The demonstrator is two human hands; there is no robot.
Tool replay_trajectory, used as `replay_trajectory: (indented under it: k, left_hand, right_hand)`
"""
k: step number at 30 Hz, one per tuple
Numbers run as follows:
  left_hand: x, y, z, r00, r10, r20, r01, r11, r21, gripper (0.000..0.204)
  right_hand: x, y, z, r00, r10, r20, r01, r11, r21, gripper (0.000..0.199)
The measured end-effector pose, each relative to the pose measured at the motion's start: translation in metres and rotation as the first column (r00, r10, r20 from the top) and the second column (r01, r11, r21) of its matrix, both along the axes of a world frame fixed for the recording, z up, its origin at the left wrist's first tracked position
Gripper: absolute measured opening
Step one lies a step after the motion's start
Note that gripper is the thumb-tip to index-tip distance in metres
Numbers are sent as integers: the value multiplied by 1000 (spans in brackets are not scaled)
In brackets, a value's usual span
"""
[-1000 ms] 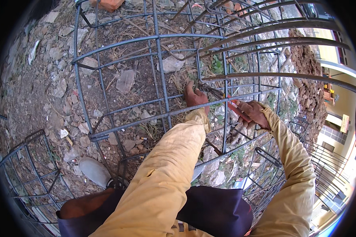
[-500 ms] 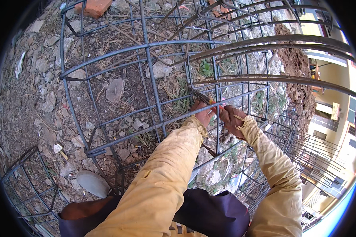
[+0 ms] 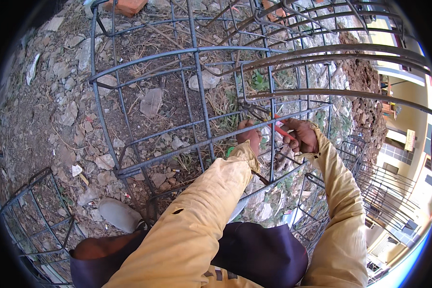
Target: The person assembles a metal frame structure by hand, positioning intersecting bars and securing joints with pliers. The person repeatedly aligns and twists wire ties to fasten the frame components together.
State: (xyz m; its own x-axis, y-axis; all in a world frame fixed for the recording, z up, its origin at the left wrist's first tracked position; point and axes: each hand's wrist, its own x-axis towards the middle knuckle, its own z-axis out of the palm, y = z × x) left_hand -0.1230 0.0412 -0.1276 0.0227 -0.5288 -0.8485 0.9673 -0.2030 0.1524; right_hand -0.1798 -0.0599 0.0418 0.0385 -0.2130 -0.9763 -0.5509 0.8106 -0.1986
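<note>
The right hand [image 3: 302, 136] clasps red-handled pliers [image 3: 281, 129], farther from the left hand [image 3: 249, 137] than half a second ago; what the left holds, I cannot tell. Left-forward of the grip, the rebar cage [image 3: 230, 48] surrounds the pliers' head.

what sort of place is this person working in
Probably an outdoor building site: there is a steel rebar cage over stony ground, a heap of reddish earth and a yellowish building beyond.
</note>
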Motion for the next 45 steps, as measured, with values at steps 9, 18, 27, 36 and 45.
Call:
replay_trajectory:
  k: [9,18,27,36,45]
  left_hand:
    - [-8,-2,-21,956,223,-189,-240,968,-75,27]
    - [-33,-11,-55,868,-167,468,125,985,119,37]
    - [-36,-7,-43,759,-164,630,106,986,129,38]
    - [-20,-7,-39,910,-75,407,150,977,-155,42]
    - [-10,-6,-40,876,-2,482,159,945,-287,45]
  right_hand:
    - [-53,25,-36,879,-363,310,251,904,345,47]
    - [-50,27,-38,981,-141,130,137,990,42,45]
    - [-44,-14,-21,998,54,39,-60,981,183,24]
    - [-39,-15,-21,992,-19,125,5,994,112,29]
    - [-31,-16,-17,988,41,147,-58,992,114,29]
